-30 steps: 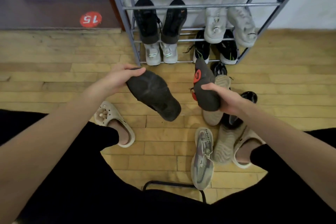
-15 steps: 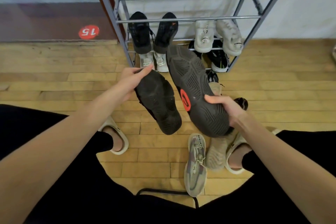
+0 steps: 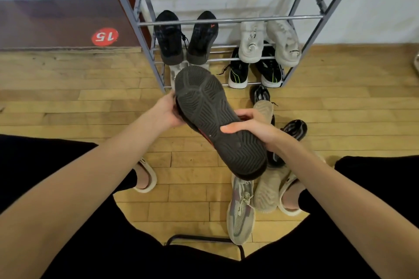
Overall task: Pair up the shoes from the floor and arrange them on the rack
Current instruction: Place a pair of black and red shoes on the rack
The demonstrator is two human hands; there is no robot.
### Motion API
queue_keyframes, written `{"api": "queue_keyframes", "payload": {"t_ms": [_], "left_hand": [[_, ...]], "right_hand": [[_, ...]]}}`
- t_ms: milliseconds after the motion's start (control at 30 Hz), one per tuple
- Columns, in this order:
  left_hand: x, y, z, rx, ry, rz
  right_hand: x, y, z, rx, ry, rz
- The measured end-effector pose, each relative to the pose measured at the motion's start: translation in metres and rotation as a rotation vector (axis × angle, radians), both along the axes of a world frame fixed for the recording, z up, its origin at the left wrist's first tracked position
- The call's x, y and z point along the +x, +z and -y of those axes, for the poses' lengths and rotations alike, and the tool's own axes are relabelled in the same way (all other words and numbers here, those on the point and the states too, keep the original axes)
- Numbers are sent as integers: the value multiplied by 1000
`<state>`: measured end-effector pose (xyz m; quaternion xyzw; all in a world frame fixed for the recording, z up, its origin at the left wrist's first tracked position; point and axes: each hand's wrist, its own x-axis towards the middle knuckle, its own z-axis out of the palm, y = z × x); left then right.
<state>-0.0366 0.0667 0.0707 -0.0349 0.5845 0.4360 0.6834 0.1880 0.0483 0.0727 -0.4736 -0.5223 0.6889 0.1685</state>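
A red round sticker [image 3: 104, 36] marked 15 sits at ten o'clock on the dark wall panel. The left hand [image 3: 166, 111] grips the toe end of a dark shoe [image 3: 215, 115] held sole-up at centre, fingers wrapped around its left edge; a second shoe may lie beneath it, but that cannot be told. The right hand [image 3: 251, 128] clamps the same shoe near its heel, thumb on the sole. At twelve o'clock the metal rack [image 3: 229, 19] holds a black pair [image 3: 186, 37], a white pair [image 3: 269, 41] and black-and-white trainers [image 3: 255, 71]. At five o'clock, grey-beige shoes [image 3: 241, 208] lie on the wooden floor [image 3: 68, 102].
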Motion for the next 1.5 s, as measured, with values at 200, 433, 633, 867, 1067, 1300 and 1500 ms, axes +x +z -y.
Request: {"api": "queue_keyframes", "payload": {"t_ms": [200,433,633,867,1067,1300,1500], "left_hand": [[23,-3,22,134,-379,-100],[26,-3,27,202,-298,63],[8,-6,34,318,-153,135],[13,11,23,380,14,197],[19,45,-6,441,-87,130],[16,67,-39,367,-201,-104],[6,77,-65,334,-270,-241]], "right_hand": [[-31,-14,4,534,-192,627],[-39,7,10,813,163,627],[-35,17,4,567,178,86],[-38,39,-8,719,58,342],[-23,63,-28,339,215,374],[-22,67,-56,382,-127,218],[17,65,-94,683,-185,877]]}}
